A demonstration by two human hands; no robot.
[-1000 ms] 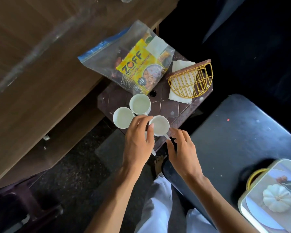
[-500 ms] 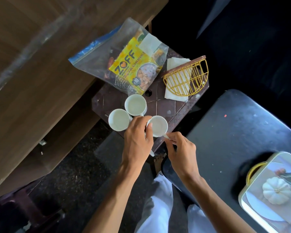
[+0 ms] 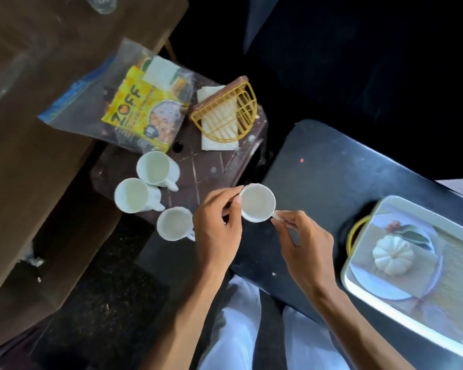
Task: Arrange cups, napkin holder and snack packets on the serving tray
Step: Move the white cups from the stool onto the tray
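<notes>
Cup (image 3: 257,202) held at centre, level: right hand (image 3: 302,244) fingers pinch its handle, left hand (image 3: 217,231) fingers steady its rim, seemingly for carrying to the tray (image 3: 346,273) at four o'clock.

Both bare forearms are reaching forward, side by side. The left hand (image 3: 217,231) is curling thumb and forefinger against the side of a cup (image 3: 257,202) — the right hand (image 3: 302,236) is pinching its handle, other fingers folded in.
</notes>
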